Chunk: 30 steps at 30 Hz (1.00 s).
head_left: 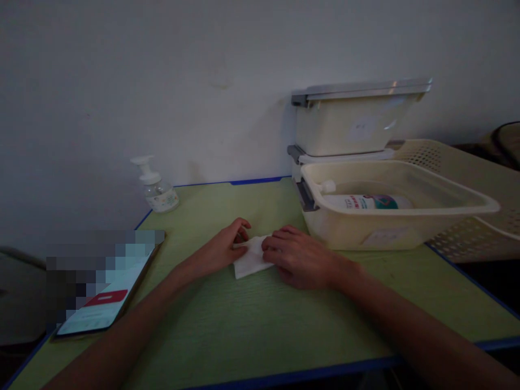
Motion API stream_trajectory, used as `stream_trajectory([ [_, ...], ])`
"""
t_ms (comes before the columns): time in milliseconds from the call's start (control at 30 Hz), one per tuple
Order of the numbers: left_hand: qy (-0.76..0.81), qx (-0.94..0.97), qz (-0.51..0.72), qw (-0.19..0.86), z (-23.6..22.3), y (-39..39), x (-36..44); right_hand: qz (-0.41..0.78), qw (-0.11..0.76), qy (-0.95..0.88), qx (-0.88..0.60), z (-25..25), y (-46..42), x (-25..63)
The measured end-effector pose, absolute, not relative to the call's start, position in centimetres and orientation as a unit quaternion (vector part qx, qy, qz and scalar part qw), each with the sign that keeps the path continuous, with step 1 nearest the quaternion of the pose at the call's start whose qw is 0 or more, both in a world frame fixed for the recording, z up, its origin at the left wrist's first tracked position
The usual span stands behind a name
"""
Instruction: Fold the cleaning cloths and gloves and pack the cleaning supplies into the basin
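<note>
A small white cloth (252,261), flat and apparently folded, lies on the green tabletop (227,325) between my hands; whether it is fabric or tissue I cannot tell. At its left edge is my left hand (229,245), the thumb resting on the cloth and the curved fingers apart from the thumb. My right hand (303,257) covers the cloth's right side, its fingers bent down onto it. Part of the cloth is hidden beneath those fingers.
A clear pump bottle (161,196) stands at the back left, and a tablet-like screen (105,298) lies at left. On the right, a cream bin (365,233) holds a white bottle (365,202). Behind it are stacked lidded boxes (345,127) and a perforated basket (459,162).
</note>
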State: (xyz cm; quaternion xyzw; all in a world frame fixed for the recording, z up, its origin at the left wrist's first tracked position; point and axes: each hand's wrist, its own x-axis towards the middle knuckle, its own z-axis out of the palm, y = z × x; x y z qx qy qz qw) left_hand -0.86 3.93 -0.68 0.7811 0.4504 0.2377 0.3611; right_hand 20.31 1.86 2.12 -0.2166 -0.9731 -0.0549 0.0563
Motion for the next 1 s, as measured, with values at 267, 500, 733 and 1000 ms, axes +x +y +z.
stream_trajectory([
  [267, 0.484, 0.724, 0.182, 0.456, 0.0, 4.2, -1.3, -0.126, 0.135, -0.959, -0.213, 1.6, 2.1, 20.1],
  [500, 0.503, 0.685, 0.197, 0.489, 0.8, 2.2, 0.8, -0.144, 0.153, -0.933, -0.292, 0.7, 3.3, 20.4],
  [733, 0.509, 0.621, 0.276, 0.529, 0.5, 1.9, 1.6, -0.011, 0.21, -0.928, -0.307, -0.5, 3.8, 20.4],
  [1000, 0.52, 0.726, 0.227, 0.389, 0.4, 1.3, 1.2, 0.011, 0.14, -0.949, -0.282, 0.1, 3.6, 20.1],
])
